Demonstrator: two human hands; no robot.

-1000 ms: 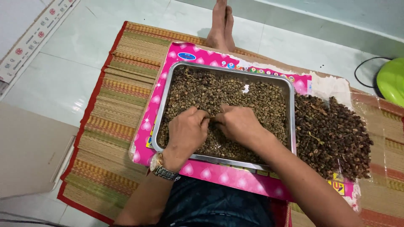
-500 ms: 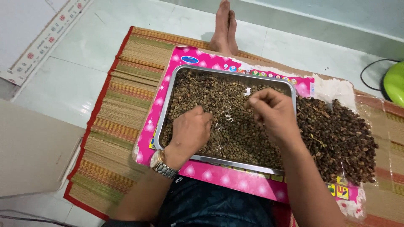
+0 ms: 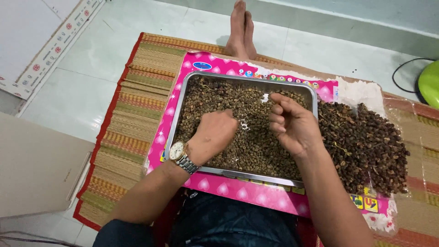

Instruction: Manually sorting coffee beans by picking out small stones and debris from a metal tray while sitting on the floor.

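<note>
A rectangular metal tray (image 3: 175, 120) full of small greenish-brown beans (image 3: 215, 98) lies on a pink heart-patterned board (image 3: 238, 190) in front of me. My left hand (image 3: 218, 131), with a wristwatch (image 3: 181, 154) on the wrist, is knuckles-up in the tray's middle, its bent fingers dug into the beans. My right hand (image 3: 295, 126) hovers just above the tray's right part, turned on its side with the fingers curled in. What lies inside that hand is hidden. A heap of darker brown beans (image 3: 366, 137) sits on clear plastic right of the tray.
Everything rests on a striped woven mat (image 3: 132, 91) on a pale tiled floor. My bare feet (image 3: 241, 27) stretch out beyond the tray. A green rounded object (image 3: 430, 84) with a black cable (image 3: 402, 72) is at the far right, flat cardboard (image 3: 36, 169) at the left.
My hands were together picking in the tray's middle. The right hand then lifted and swung right toward the dark heap, and now hovers with fingers curled. The left hand stayed in the beans.
</note>
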